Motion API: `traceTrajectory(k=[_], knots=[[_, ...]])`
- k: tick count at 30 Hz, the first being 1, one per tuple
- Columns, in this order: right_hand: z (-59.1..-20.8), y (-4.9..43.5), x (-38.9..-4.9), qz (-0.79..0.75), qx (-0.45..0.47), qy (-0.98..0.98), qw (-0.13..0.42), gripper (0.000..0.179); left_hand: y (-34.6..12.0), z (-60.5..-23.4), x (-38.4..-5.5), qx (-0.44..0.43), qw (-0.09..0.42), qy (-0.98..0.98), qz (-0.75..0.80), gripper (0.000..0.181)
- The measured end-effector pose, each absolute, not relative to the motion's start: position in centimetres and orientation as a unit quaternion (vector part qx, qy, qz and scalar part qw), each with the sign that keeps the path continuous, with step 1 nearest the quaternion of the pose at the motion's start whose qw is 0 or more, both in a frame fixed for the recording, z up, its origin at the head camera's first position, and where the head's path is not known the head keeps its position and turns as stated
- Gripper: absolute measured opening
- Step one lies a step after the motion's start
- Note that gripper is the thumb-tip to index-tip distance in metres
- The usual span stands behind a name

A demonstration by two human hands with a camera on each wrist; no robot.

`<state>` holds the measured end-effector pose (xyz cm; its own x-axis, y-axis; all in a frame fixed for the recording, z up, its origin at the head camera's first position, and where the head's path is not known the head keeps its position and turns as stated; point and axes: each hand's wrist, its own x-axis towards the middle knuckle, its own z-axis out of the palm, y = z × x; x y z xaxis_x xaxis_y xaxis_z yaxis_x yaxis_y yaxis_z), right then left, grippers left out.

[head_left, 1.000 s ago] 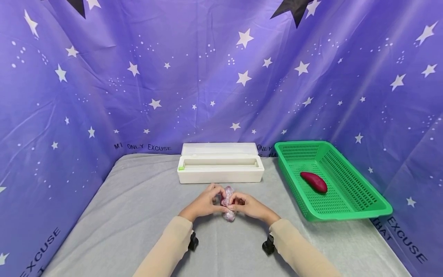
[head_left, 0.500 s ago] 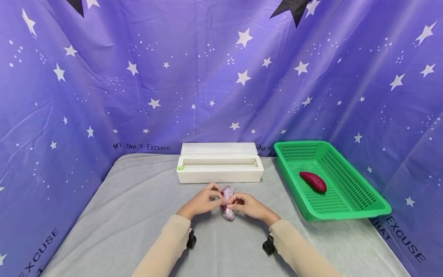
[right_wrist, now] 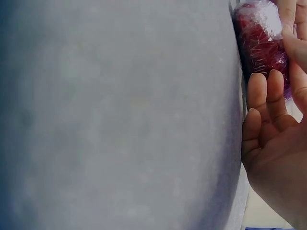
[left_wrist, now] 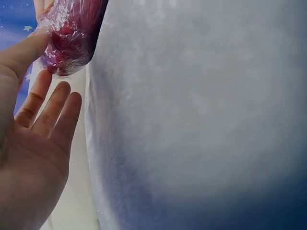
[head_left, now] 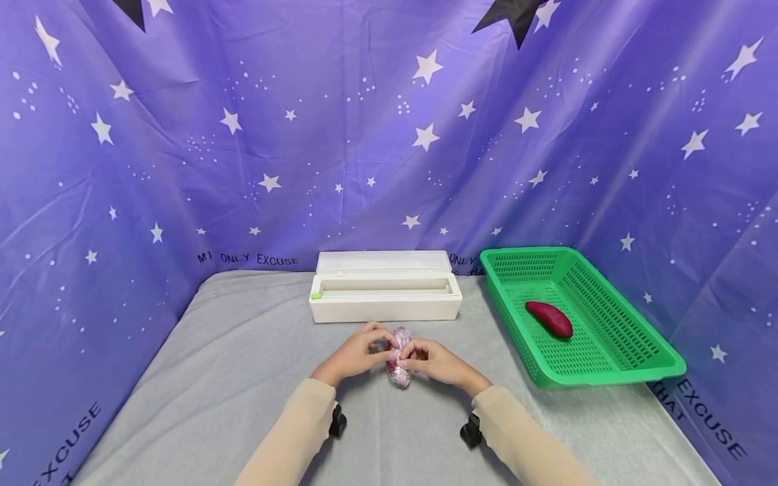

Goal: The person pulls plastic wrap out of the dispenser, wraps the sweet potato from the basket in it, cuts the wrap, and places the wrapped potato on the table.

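Observation:
A dark red sweet potato [head_left: 399,379] in crinkled, shiny cling film lies lengthwise between both hands, low over the grey cloth. From its left side my left hand [head_left: 354,354] pinches the wrapped sweet potato with thumb and index finger. The left wrist view has the thumb [left_wrist: 29,50] on the film and the other fingers extended just below the end. On the opposite side, my right hand [head_left: 442,363] pinches the film near the middle. Its lower fingers curl beside the wrapped end in the right wrist view. The hands cover the sweet potato's middle.
Behind the hands stands a white cling film dispenser [head_left: 385,310], lid raised, with a small green slider [head_left: 316,296] at its left end. To the right, a green perforated basket [head_left: 608,379] holds one unwrapped sweet potato [head_left: 550,320]. A purple star-patterned curtain [head_left: 365,135] encloses the table.
The left thumb has shifted up from the lower part of the wrapped sweet potato toward its middle, and the left fingers have drawn closer together. The right hand stays nearly in place.

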<state>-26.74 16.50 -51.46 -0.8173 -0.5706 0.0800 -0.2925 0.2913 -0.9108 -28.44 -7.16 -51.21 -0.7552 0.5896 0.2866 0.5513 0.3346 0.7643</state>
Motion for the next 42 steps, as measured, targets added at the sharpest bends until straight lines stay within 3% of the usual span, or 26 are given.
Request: traceTrajectory(k=[7, 14, 19, 24, 28, 35, 42], knots=[[-51.6, 16.4, -26.7, -0.511, -0.248, 0.816, 0.102, 0.025, -7.5, -50.7, -28.5, 0.359, 0.045, 0.821, 0.441, 0.023], [-51.1, 16.1, -27.0, -0.43, -0.255, 0.866, -0.016, 0.044, -7.3, -50.0, -28.6, 0.37, 0.045, 0.825, 0.425, 0.019], [-50.8, 16.1, -27.2, -0.386, -0.306, 0.868, -0.065, 0.042, -7.1, -49.8, -28.8, 0.364, 0.013, 0.843, 0.397, 0.017], [-50.6, 15.9, -27.0, -0.33, -0.288, 0.893, -0.1, 0.042, -7.0, -49.1, -28.1, 0.364, -0.03, 0.85, 0.38, 0.013], [-50.3, 15.8, -26.7, -0.291, -0.265, 0.912, -0.112, 0.038, -7.2, -48.8, -27.7, 0.379, -0.014, 0.841, 0.386, 0.011], [-49.7, 16.3, -26.3, -0.305, -0.276, 0.905, -0.109, 0.012, -7.8, -49.2, -27.8, 0.349, 0.002, 0.853, 0.388, 0.014], [-49.8, 16.7, -26.2, -0.329, -0.37, 0.863, -0.102, 0.022, -8.2, -49.7, -27.9, 0.335, 0.016, 0.838, 0.429, 0.016]])
